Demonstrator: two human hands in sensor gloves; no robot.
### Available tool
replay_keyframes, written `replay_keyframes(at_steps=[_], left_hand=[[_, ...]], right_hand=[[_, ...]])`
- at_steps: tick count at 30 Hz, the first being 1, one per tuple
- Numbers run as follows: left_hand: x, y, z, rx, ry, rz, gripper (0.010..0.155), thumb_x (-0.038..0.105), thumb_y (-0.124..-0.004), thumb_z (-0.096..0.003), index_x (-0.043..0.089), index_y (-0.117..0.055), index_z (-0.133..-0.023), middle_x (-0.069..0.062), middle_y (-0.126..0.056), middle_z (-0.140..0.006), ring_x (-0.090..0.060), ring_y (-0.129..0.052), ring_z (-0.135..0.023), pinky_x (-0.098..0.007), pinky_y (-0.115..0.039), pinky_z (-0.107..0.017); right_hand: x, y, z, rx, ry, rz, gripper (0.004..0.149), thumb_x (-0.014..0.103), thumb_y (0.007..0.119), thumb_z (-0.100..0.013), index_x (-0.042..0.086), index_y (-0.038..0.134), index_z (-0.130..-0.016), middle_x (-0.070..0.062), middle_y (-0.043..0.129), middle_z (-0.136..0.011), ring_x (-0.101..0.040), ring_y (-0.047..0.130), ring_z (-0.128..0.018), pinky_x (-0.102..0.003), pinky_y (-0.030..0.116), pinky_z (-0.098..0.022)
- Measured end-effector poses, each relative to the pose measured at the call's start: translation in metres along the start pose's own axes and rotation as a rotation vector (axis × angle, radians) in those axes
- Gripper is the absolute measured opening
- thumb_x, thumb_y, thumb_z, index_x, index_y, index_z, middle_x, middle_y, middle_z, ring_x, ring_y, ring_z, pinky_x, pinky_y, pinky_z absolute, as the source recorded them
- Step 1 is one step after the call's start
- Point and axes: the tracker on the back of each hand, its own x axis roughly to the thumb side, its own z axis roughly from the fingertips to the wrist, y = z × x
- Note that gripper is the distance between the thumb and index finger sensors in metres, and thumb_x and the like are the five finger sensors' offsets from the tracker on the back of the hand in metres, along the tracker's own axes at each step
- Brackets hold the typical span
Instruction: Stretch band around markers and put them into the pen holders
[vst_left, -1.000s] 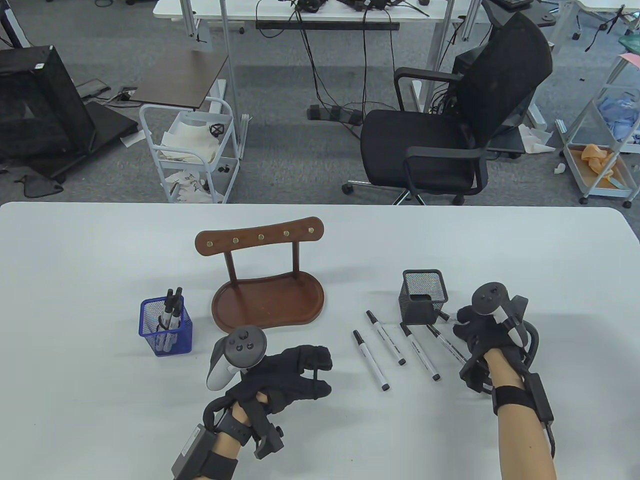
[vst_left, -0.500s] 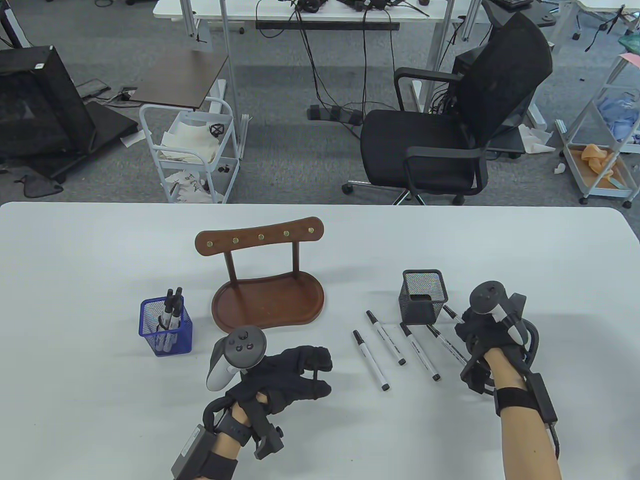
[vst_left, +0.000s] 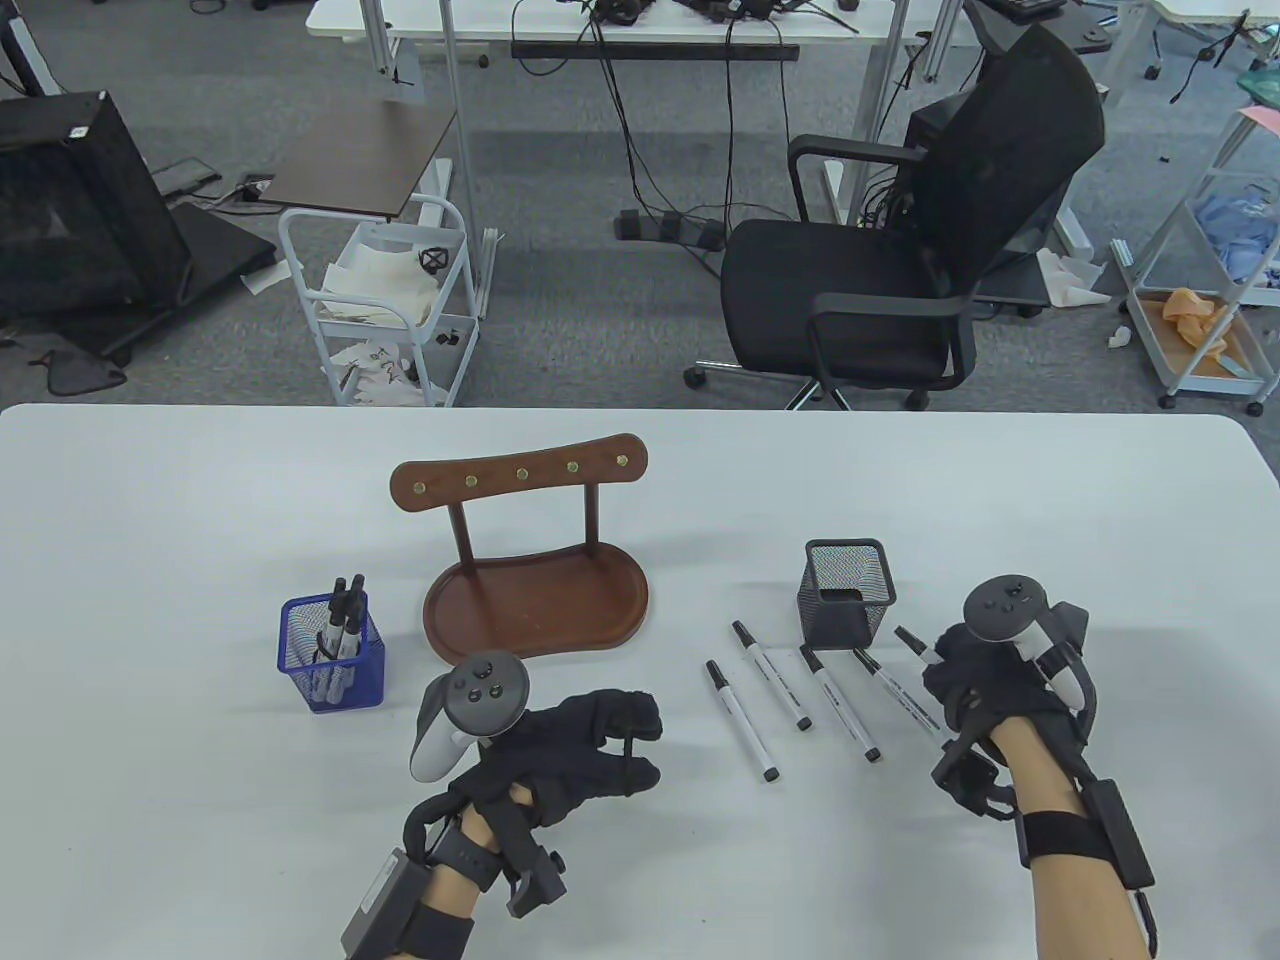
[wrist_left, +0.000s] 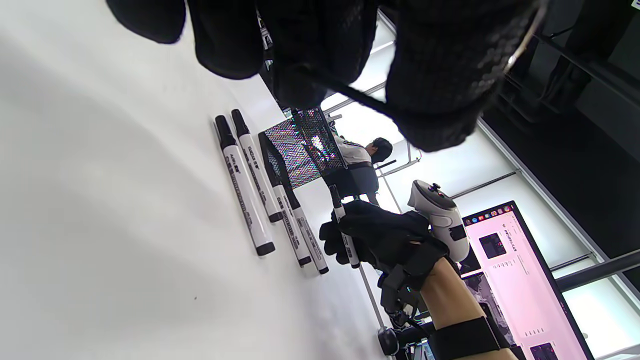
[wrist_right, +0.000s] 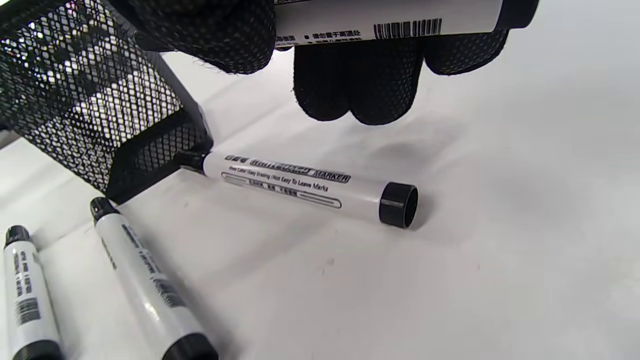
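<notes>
Fingers of the right hand are curled around one white marker with a black cap, lifted clear of the white table, just right of the black square mesh pen holder. Four more white markers lie on the table below that holder; one touches its base with the cap end. Over on the other side, the left hand hovers with fingers loosely curled, and a thin black band runs across its fingertips. Further left, a blue mesh pen holder stands with markers upright inside, beside the brown wooden stand.
</notes>
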Motion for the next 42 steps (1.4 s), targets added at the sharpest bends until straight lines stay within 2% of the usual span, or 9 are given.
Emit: replay_keyframes(at_steps=[3, 8, 11, 13, 16, 25, 37, 42], left_hand=[[0.0, 0.0, 0.0, -0.001, 0.001, 0.0, 0.074, 0.042, -0.094, -0.0499, 0.011, -0.06, -0.108, -0.012, -0.076, -0.111, -0.046, -0.064, -0.104, -0.07, -0.052, -0.075], [-0.001, 0.0, 0.0, -0.001, 0.002, -0.001, 0.073, 0.042, -0.094, -0.0499, 0.011, -0.061, -0.108, -0.012, -0.077, -0.11, -0.046, -0.064, -0.104, -0.07, -0.052, -0.075], [-0.001, 0.0, 0.0, -0.001, 0.003, -0.001, 0.073, 0.042, -0.094, -0.05, 0.011, -0.061, -0.108, -0.012, -0.077, -0.11, -0.046, -0.064, -0.104, -0.07, -0.052, -0.075], [-0.001, 0.0, 0.0, -0.002, 0.004, -0.001, 0.073, 0.042, -0.094, -0.0501, 0.011, -0.061, -0.108, -0.012, -0.077, -0.11, -0.046, -0.064, -0.104, -0.07, -0.052, -0.075], [-0.001, 0.0, 0.0, -0.003, 0.007, 0.0, 0.073, 0.041, -0.094, -0.0501, 0.011, -0.061, -0.108, -0.012, -0.077, -0.11, -0.046, -0.064, -0.104, -0.07, -0.052, -0.075], [-0.001, 0.0, 0.0, -0.002, 0.01, -0.001, 0.073, 0.041, -0.094, -0.0501, 0.011, -0.061, -0.108, -0.013, -0.077, -0.11, -0.046, -0.065, -0.104, -0.07, -0.052, -0.075], [-0.002, 0.0, 0.0, -0.004, 0.011, -0.002, 0.072, 0.041, -0.094, -0.0502, 0.011, -0.061, -0.108, -0.013, -0.078, -0.11, -0.046, -0.065, -0.104, -0.07, -0.052, -0.075], [-0.002, 0.0, 0.0, 0.0, 0.009, 0.001, 0.072, 0.041, -0.094, -0.0502, 0.011, -0.062, -0.107, -0.012, -0.078, -0.11, -0.046, -0.065, -0.104, -0.069, -0.052, -0.075]], right_hand=[[0.002, 0.005, 0.002, 0.023, -0.013, -0.009, 0.048, 0.026, 0.077, -0.055, 0.016, 0.056, -0.096, -0.013, 0.083, -0.096, -0.04, 0.085, -0.082, -0.064, 0.066, -0.067], [0.008, 0.015, 0.003, 0.03, -0.035, 0.002, 0.047, 0.025, 0.07, -0.056, 0.018, 0.049, -0.098, -0.008, 0.079, -0.088, -0.036, 0.081, -0.069, -0.063, 0.061, -0.064], [0.01, 0.02, 0.002, -0.004, -0.034, 0.049, 0.048, 0.027, 0.071, -0.056, 0.02, 0.05, -0.098, -0.006, 0.08, -0.083, -0.033, 0.082, -0.066, -0.061, 0.064, -0.062], [0.011, 0.023, 0.001, -0.02, -0.026, 0.084, 0.05, 0.033, 0.076, -0.054, 0.021, 0.054, -0.097, -0.005, 0.08, -0.084, -0.032, 0.081, -0.066, -0.06, 0.064, -0.062], [0.013, 0.027, -0.001, -0.029, -0.025, 0.117, 0.06, 0.035, 0.08, -0.053, 0.02, 0.051, -0.102, -0.006, 0.077, -0.087, -0.032, 0.079, -0.069, -0.06, 0.062, -0.063], [0.02, 0.04, -0.007, -0.041, -0.003, 0.187, 0.06, 0.036, 0.083, -0.052, 0.021, 0.056, -0.103, -0.006, 0.071, -0.092, -0.032, 0.076, -0.073, -0.058, 0.061, -0.065], [0.023, 0.048, -0.012, -0.067, 0.013, 0.219, 0.051, 0.033, 0.081, -0.053, 0.025, 0.06, -0.099, -0.006, 0.073, -0.089, -0.03, 0.076, -0.072, -0.056, 0.062, -0.065], [0.025, 0.05, -0.012, -0.059, 0.009, 0.248, 0.047, 0.033, 0.08, -0.053, 0.022, 0.062, -0.095, -0.006, 0.072, -0.089, -0.031, 0.075, -0.072, -0.057, 0.06, -0.066]])
